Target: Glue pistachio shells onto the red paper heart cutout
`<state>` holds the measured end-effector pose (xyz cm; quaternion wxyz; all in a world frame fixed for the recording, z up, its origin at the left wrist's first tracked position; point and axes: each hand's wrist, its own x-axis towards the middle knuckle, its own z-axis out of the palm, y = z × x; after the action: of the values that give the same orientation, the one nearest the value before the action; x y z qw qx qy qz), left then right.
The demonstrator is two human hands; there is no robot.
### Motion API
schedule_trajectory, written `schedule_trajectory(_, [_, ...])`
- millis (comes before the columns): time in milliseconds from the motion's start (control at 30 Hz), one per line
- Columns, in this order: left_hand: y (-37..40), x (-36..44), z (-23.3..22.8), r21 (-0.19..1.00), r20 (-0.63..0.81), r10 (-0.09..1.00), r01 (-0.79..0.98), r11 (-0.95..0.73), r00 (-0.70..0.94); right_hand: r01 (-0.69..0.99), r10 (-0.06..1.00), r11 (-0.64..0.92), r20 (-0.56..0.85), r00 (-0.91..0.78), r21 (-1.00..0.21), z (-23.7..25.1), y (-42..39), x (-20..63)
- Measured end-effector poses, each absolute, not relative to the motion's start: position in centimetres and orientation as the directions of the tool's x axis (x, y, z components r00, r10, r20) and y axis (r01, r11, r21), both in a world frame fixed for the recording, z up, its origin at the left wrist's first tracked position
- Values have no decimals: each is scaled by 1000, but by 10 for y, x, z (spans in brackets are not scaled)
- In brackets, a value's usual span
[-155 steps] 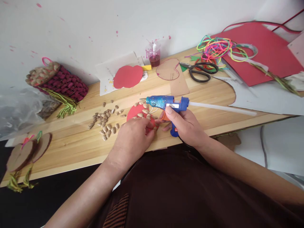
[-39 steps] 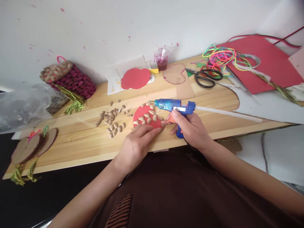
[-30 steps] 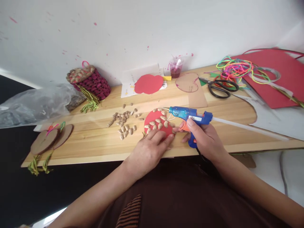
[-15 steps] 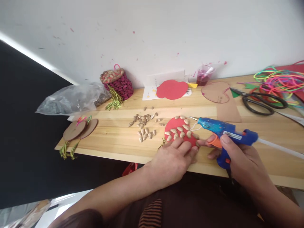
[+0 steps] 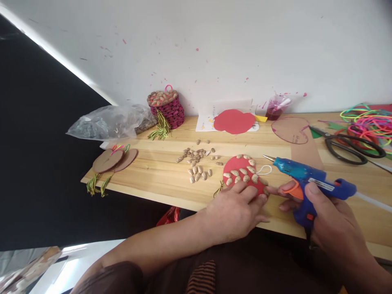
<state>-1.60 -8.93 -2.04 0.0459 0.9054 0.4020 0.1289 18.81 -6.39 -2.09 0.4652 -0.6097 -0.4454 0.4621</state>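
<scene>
A red card cutout lies at the table's front, with mottled tan beans in rows on its face. A white loop sticks out at its right and a green tassel at its left. Curled fingers of my left hand press on its lower part and hide what is under them. My right hand is wrapped round a blue glue gun with an orange trigger and a white glue stick. Its nozzle points left, apart from the cutout. The right index finger reaches to the cutout's right edge.
Loose beans lie left of the cutout. Further left are brown heart-shaped pieces, a plastic bag and a purple woven basket. Behind are red card and a cup of dark liquid. Scissors and coloured cords lie right.
The view has shifted, so things sit further right. The glue gun's nozzle has drawn a little away to the right from the cutout. My left hand stays on the cutout.
</scene>
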Motion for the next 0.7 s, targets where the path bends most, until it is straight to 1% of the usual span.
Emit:
schedule_trajectory(100, [-92,-23,-20,308,315,731,663,-682,605,-101,943,-268,-282,176,-958,-16,-65,186])
schedule_trajectory(167, [-89,-36,-14,385,425,731,624,-680,534,-129,942,-241,-264,210,-962,-14,-66,186])
schedule_trajectory(200, [-84,-47,-9,416,469,747,628,-658,472,-138,944,-223,-249,218,-965,-14,-66,186])
schedule_trajectory(233, [-78,-59,-4,435,480,776,657,-616,409,-148,945,-212,-241,219,-966,-15,-66,187])
schedule_trajectory(267, [-71,-74,2,446,488,809,702,-555,329,-157,946,-206,-238,222,-966,-16,-66,188])
schedule_trajectory(333, [-56,-105,11,488,424,890,785,-382,169,-168,947,-217,-249,205,-962,-20,-65,192])
schedule_trajectory(400, [-43,-136,15,519,367,929,818,-248,49,-161,948,-234,-262,183,-959,-24,-63,196])
schedule_trajectory(467, [-35,-158,13,525,301,953,839,-143,-26,-151,949,-241,-266,171,-959,-27,-61,200])
schedule_trajectory(500, [-33,-165,10,520,289,956,847,-113,-50,-148,949,-243,-267,169,-959,-28,-61,201])
schedule_trajectory(567, [-31,-172,5,486,291,956,866,-120,-31,-147,948,-243,-266,172,-959,-29,-60,202])
schedule_trajectory(700, [-24,-171,-3,392,315,943,891,-231,106,-151,945,-241,-268,189,-959,-27,-61,201])
